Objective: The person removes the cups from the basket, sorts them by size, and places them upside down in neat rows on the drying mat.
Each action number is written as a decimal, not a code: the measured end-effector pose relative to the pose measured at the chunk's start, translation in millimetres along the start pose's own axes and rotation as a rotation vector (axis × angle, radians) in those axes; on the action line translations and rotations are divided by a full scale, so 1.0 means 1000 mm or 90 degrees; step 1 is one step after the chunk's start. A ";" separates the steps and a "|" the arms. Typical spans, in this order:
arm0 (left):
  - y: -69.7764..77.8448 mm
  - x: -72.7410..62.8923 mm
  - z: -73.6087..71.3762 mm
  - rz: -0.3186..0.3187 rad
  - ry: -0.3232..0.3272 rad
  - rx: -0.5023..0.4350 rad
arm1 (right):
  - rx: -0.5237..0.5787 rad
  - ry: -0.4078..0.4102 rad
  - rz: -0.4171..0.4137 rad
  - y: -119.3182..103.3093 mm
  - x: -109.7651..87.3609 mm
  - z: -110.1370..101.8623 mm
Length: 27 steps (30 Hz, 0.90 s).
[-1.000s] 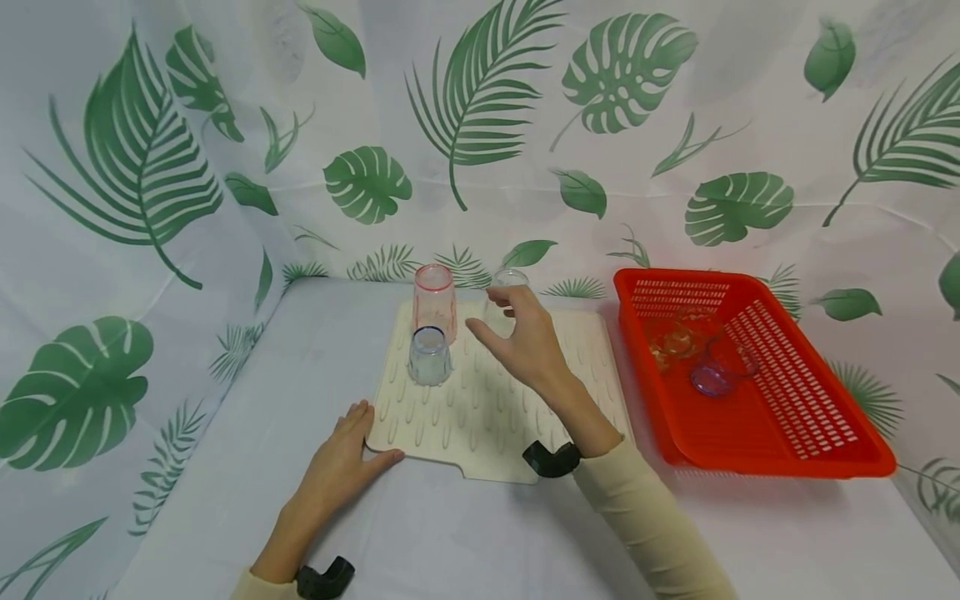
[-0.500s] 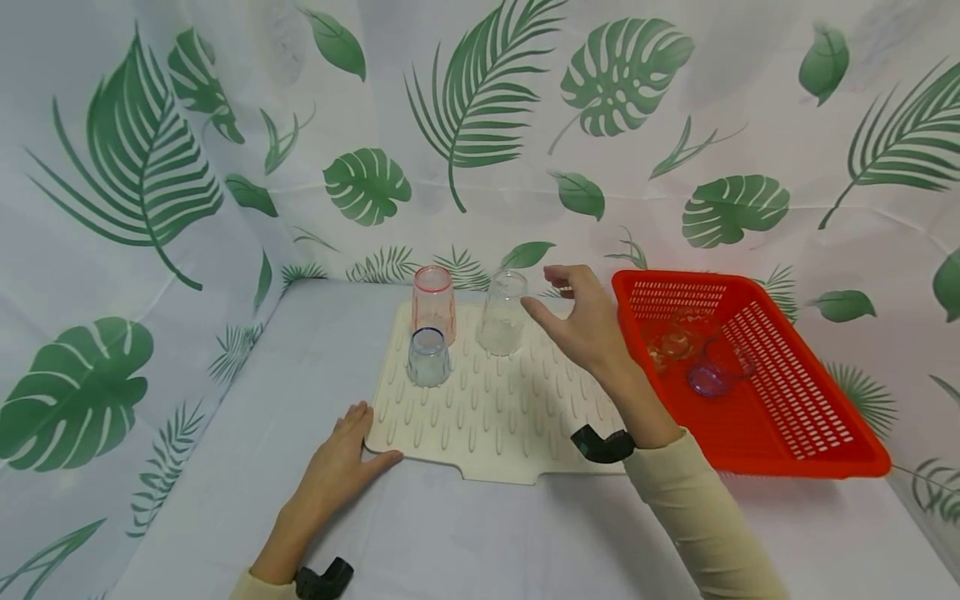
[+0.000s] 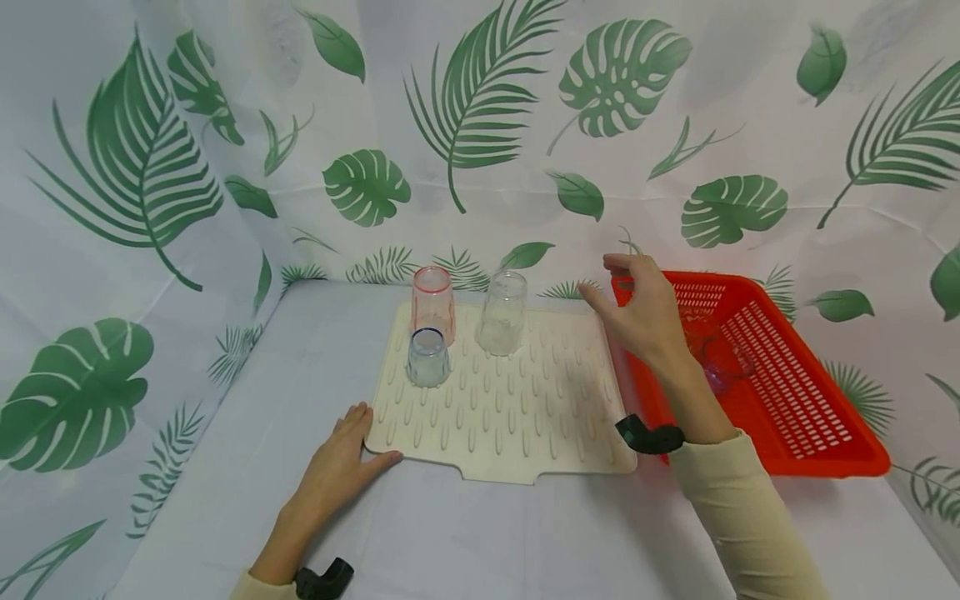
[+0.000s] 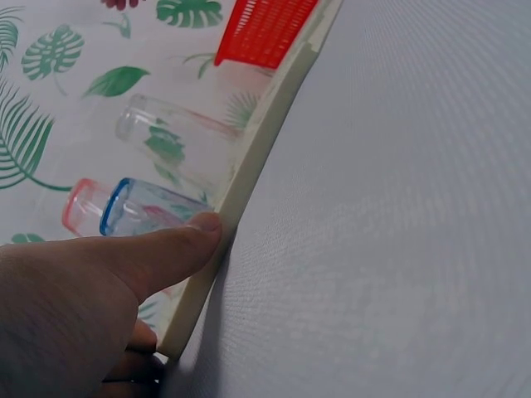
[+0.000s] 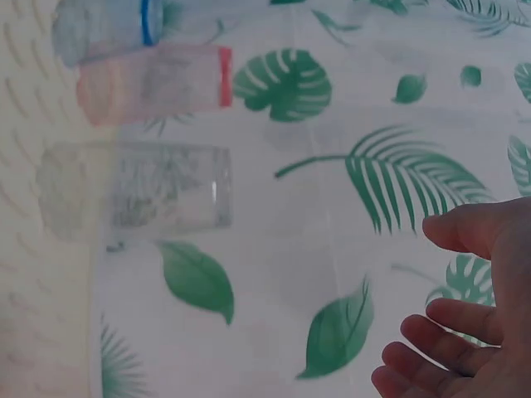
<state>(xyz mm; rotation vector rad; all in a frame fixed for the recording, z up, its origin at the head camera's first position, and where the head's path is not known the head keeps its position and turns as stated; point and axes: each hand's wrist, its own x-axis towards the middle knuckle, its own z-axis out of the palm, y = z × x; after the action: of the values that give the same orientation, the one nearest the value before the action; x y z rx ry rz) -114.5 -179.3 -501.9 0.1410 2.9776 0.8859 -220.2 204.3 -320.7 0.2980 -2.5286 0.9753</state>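
A cream ridged draining mat [image 3: 517,417] lies on the table. My left hand [image 3: 337,462] rests at its near left corner, the straight thumb against the front edge, as the left wrist view shows too. Three drinking glasses stand upright on the mat: a tall pink-rimmed glass [image 3: 433,302], a short blue-rimmed glass [image 3: 428,362] before it, and a tall clear glass [image 3: 502,321] to their right. My right hand [image 3: 645,312] holds nothing and is in the air over the basket's left side, thumb and fingers spread apart. In the right wrist view the clear glass [image 5: 141,191] is well away from the fingers.
A red plastic basket [image 3: 817,375] with perforated walls stands right of the mat. A purple glass [image 3: 717,379] lies in it, partly behind my right forearm; glassware farther back is mostly hidden. A leaf-printed cloth [image 3: 480,108] hangs behind the table.
My right hand has let go of the clear glass and moved right, from the glass to above the basket's left side. The clear glass stays on the mat; the left hand has not moved.
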 end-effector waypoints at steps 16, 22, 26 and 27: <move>-0.001 0.000 -0.002 0.004 -0.003 0.007 | -0.072 -0.014 0.143 0.064 0.006 -0.043; -0.001 0.000 -0.002 0.007 -0.001 0.008 | -0.095 -0.037 0.178 0.086 0.003 -0.050; -0.001 -0.001 -0.002 0.008 -0.004 -0.001 | -0.111 -0.060 0.189 0.104 0.003 -0.056; -0.001 -0.001 -0.002 0.008 -0.005 -0.003 | -0.117 -0.067 0.190 0.108 0.004 -0.058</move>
<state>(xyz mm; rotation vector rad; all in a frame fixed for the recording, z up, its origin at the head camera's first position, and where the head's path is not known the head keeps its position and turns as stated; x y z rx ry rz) -113.8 -181.1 -500.8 0.1620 2.9700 0.8916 -242.7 322.7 -344.1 -0.0875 -2.7898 0.8403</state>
